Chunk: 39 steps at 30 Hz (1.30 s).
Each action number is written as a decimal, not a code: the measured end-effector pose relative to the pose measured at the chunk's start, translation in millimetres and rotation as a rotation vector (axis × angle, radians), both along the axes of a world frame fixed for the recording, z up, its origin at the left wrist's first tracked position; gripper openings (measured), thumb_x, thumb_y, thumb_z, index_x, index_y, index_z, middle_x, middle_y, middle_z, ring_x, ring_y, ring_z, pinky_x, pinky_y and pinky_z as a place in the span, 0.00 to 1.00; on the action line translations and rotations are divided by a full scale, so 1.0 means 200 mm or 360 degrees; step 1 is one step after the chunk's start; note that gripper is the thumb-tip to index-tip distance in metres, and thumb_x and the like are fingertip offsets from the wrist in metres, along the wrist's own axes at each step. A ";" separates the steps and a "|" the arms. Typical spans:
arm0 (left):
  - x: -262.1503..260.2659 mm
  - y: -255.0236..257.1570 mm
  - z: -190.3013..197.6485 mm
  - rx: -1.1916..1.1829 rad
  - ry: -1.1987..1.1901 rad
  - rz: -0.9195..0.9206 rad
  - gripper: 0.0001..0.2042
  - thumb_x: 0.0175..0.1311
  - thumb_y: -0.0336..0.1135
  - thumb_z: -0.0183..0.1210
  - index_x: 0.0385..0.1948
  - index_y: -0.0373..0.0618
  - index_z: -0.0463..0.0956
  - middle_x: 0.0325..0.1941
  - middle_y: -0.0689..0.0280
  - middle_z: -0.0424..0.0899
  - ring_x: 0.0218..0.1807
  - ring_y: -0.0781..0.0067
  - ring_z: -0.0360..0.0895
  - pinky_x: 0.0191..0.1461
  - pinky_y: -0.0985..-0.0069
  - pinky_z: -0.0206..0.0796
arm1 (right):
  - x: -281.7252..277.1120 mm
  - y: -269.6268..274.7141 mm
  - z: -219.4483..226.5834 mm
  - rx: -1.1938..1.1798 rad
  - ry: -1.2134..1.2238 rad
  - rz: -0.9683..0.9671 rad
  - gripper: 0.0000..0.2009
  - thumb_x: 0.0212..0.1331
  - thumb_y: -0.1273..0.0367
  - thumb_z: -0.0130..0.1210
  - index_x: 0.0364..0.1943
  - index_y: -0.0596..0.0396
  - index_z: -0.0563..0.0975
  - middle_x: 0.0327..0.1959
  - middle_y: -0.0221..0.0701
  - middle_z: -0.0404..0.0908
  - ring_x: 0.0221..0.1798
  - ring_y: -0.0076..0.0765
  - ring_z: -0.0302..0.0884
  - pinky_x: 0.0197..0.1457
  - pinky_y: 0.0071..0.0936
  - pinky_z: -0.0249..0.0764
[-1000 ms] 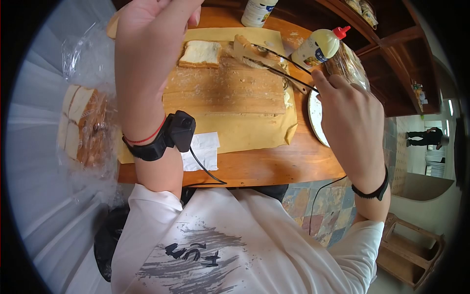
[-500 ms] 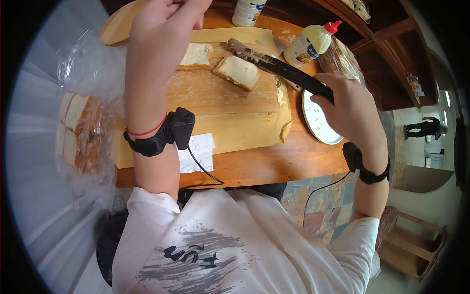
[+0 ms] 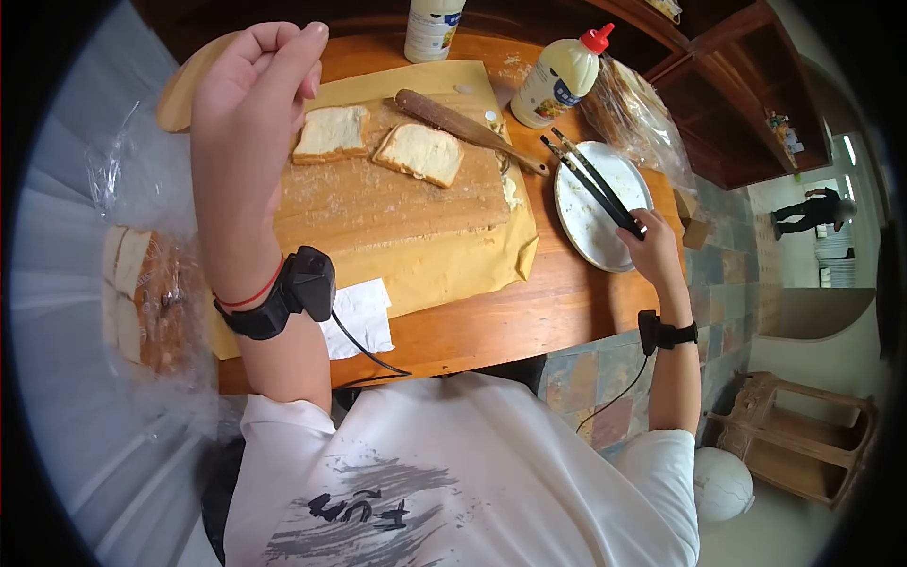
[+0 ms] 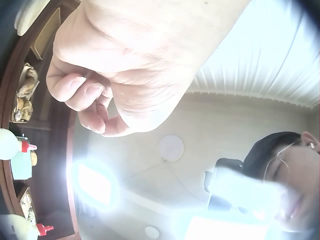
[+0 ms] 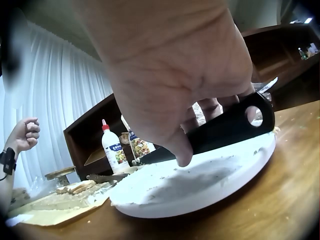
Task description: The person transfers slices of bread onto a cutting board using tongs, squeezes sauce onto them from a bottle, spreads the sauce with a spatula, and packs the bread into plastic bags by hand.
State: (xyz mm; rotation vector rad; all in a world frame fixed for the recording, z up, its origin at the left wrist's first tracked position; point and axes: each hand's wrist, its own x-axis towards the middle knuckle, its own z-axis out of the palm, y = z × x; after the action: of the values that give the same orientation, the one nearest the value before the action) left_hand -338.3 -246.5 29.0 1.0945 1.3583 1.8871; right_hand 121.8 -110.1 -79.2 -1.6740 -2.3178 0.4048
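Observation:
My left hand (image 3: 248, 85) is raised left of the bread, its fingers curled around nothing; the left wrist view shows the same empty hand (image 4: 120, 65). With my right hand (image 3: 654, 250) I pinch the end of black tongs (image 3: 605, 189), whose tips reach over a white plate (image 3: 573, 225). In the right wrist view the thumb and fingers hold the tongs' holed end (image 5: 225, 127) at the plate (image 5: 200, 197). Two bread slices, a left one (image 3: 331, 132) and a right one (image 3: 420, 153), lie side by side on the wooden board (image 3: 378, 213).
A brown wooden utensil (image 3: 453, 123) lies across the board's upper right. Behind stand a red-capped bottle (image 3: 557, 80) and another bottle (image 3: 433, 33). Yellow paper (image 3: 453, 283) underlies the board. A bagged loaf (image 3: 151, 302) is at left, a white napkin (image 3: 364, 326) near the front edge.
The right slice, earlier between the tongs, came down onto the board. My right hand moved the tongs away toward the plate. The camera view shifted.

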 end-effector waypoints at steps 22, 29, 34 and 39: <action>-0.02 0.13 -0.14 -0.0104 0.0108 -0.0110 0.08 0.73 0.35 0.64 0.40 0.42 0.77 0.31 0.75 0.80 0.24 0.93 0.64 0.26 0.89 0.53 | -0.95 0.71 0.30 0.0302 0.0860 -0.0043 0.18 0.55 0.59 0.72 0.41 0.60 0.86 0.38 0.37 0.90 0.39 0.34 0.88 0.44 0.31 0.81; 0.12 0.17 -0.17 -0.0160 0.0605 -0.0250 0.24 0.67 0.23 0.65 0.64 0.43 0.73 0.52 0.67 0.83 0.29 0.91 0.65 0.35 0.90 0.61 | -1.07 0.48 0.46 -0.0996 0.1925 0.0141 0.18 0.70 0.64 0.63 0.51 0.68 0.80 0.43 0.35 0.87 0.40 0.31 0.88 0.44 0.29 0.84; 0.15 0.21 -0.22 0.0201 0.0757 -0.0303 0.28 0.62 0.24 0.69 0.66 0.47 0.74 0.50 0.72 0.85 0.31 0.88 0.70 0.36 0.84 0.68 | -1.23 0.18 0.41 -0.1793 0.2008 0.0320 0.18 0.76 0.66 0.54 0.57 0.72 0.75 0.50 0.44 0.85 0.50 0.36 0.87 0.58 0.33 0.85; 0.14 0.20 -0.25 0.0173 0.0905 -0.0380 0.30 0.59 0.25 0.71 0.66 0.47 0.74 0.42 0.73 0.83 0.30 0.87 0.69 0.34 0.83 0.66 | -1.20 0.15 0.33 -0.2113 0.2298 0.0617 0.18 0.77 0.67 0.52 0.59 0.69 0.76 0.48 0.44 0.86 0.43 0.37 0.89 0.45 0.31 0.90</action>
State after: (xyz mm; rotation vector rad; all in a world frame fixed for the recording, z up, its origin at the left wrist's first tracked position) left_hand -310.1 -207.2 -21.9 1.8589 1.3387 1.5475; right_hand -119.1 -79.8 -14.2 -0.4656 -1.0285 2.4768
